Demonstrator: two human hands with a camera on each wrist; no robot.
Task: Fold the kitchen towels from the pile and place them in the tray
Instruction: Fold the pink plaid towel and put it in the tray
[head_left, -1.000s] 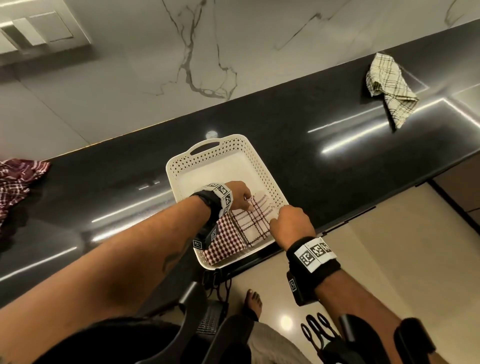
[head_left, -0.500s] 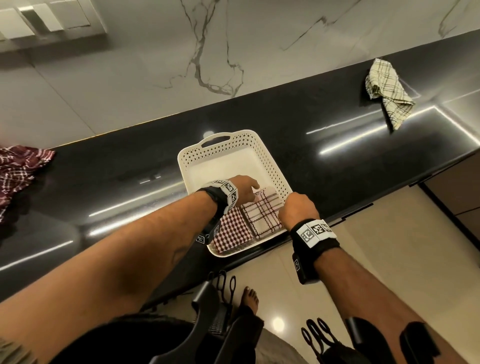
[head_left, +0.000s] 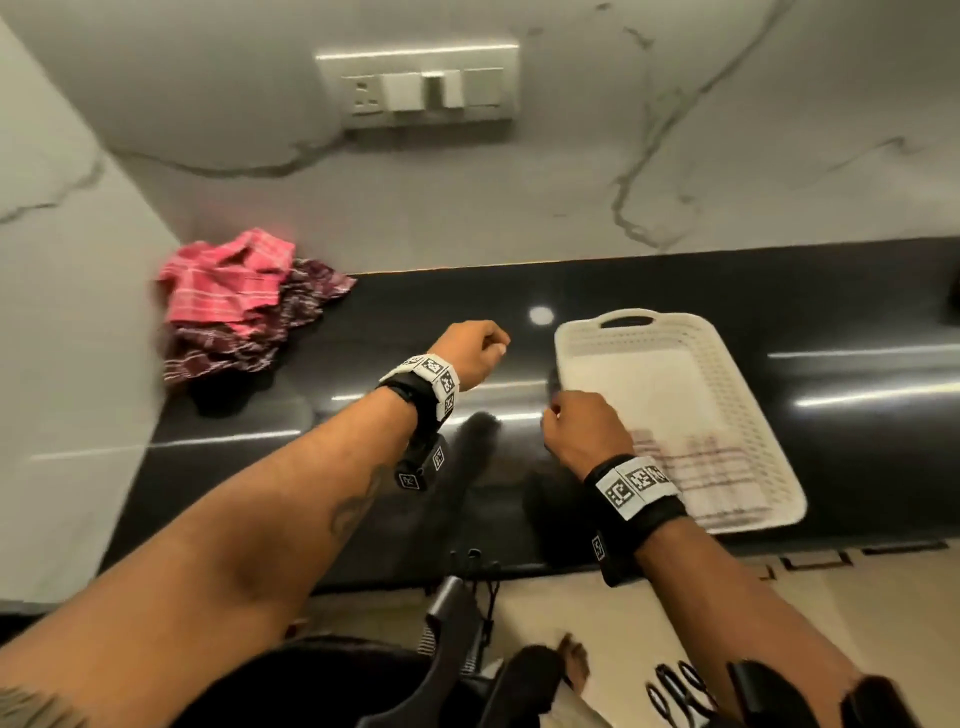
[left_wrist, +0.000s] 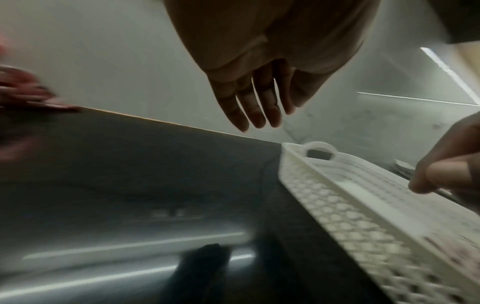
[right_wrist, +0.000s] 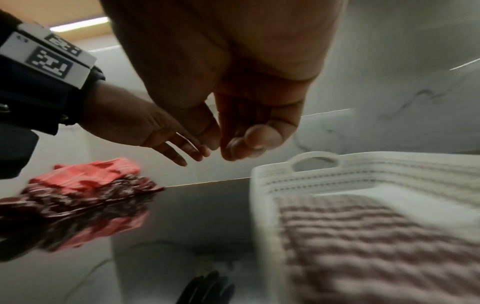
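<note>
Hovering empty: left hand (head_left: 475, 349), right hand (head_left: 584, 431)

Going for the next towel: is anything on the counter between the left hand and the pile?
Nothing visible. Only bare black counter lies between the empty left hand and the pile of towels in the corner.

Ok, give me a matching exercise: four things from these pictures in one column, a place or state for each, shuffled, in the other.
Things:
1. pink towel
2. folded checked towel
3. left hand
4. tray

Places or states:
A. lies inside the tray
B. stands on the black counter, handle towards the wall
C. on top of the crumpled pile by the wall
D. over the counter, holding nothing

Pairs: 1-C, 2-A, 3-D, 4-B
</note>
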